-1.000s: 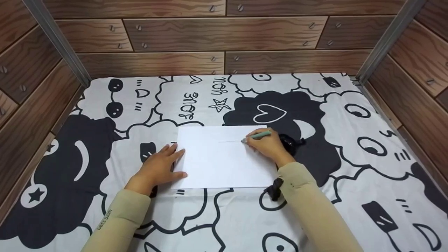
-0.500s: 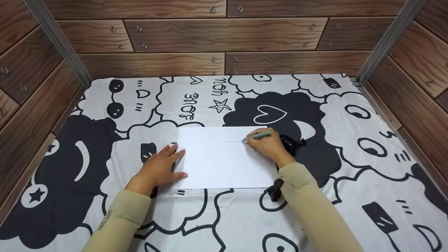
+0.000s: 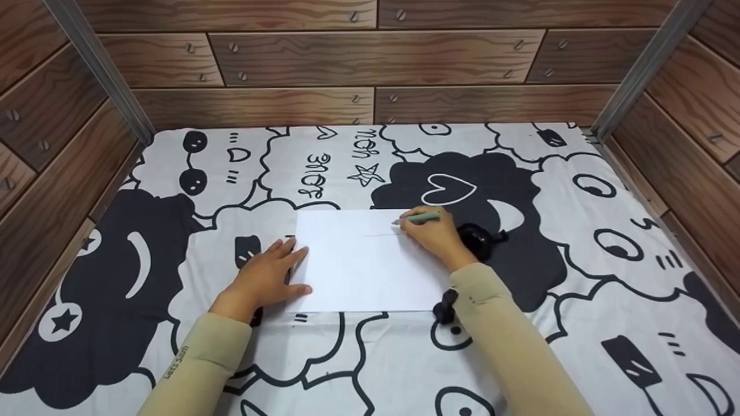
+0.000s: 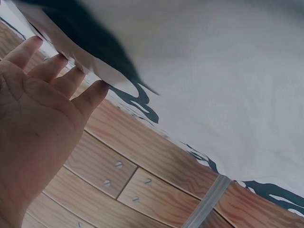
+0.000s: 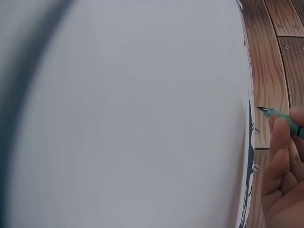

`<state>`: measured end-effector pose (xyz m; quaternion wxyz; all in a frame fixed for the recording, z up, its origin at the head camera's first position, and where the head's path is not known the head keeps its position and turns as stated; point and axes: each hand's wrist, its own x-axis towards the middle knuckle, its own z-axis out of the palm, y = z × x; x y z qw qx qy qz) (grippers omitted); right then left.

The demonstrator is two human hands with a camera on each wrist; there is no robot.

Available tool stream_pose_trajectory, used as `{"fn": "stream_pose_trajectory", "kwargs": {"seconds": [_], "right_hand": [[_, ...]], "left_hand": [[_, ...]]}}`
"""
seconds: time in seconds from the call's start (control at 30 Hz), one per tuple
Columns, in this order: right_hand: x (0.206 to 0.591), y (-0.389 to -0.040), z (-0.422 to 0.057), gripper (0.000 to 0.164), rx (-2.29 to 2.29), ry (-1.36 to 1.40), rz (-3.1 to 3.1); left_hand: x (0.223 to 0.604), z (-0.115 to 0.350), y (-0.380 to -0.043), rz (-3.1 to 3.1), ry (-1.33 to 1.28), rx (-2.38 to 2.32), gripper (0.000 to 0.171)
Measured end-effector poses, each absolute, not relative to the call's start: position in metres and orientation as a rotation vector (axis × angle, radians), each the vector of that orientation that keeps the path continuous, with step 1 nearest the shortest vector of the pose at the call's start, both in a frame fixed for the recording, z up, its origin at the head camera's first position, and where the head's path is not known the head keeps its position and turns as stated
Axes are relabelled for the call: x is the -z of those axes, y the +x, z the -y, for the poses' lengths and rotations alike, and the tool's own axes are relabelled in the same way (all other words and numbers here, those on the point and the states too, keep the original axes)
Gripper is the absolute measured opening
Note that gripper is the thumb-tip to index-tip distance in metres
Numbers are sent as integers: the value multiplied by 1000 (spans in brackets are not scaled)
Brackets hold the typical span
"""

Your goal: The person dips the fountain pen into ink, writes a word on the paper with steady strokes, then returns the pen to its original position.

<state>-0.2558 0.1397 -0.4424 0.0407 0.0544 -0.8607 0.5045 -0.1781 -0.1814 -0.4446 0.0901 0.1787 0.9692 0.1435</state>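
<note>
A white sheet of paper (image 3: 352,266) lies on the patterned cloth in the head view, with a thin, nearly level line (image 3: 380,235) on its upper right part. My right hand (image 3: 433,234) pinches a green fountain pen (image 3: 424,217), its tip pointing left, a little beyond the line. In the right wrist view the pen's metal nib (image 5: 262,109) shows bare, held between thumb and fingers. Spread fingers of my left hand (image 3: 266,277) rest on the paper's left edge; in the left wrist view that hand (image 4: 42,118) appears palm-side with its fingers extended.
The black-and-white cartoon cloth (image 3: 358,352) covers the surface. Wood-print panels (image 3: 370,58) wall the back and sides, with grey metal posts (image 3: 95,69) at the corners. Black pieces (image 3: 475,241) sit around my right wrist.
My right hand has moved slightly left and away from me with the pen, whose tip has left the right end of the line. The left hand stays in place.
</note>
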Motion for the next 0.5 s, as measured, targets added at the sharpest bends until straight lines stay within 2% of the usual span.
{"fn": "stream_pose_trajectory", "kwargs": {"seconds": [0.5], "right_hand": [[447,-263,-130,8,-1564,181,2668]], "left_hand": [[444,181,-178,-2888,529,-426,77]]}}
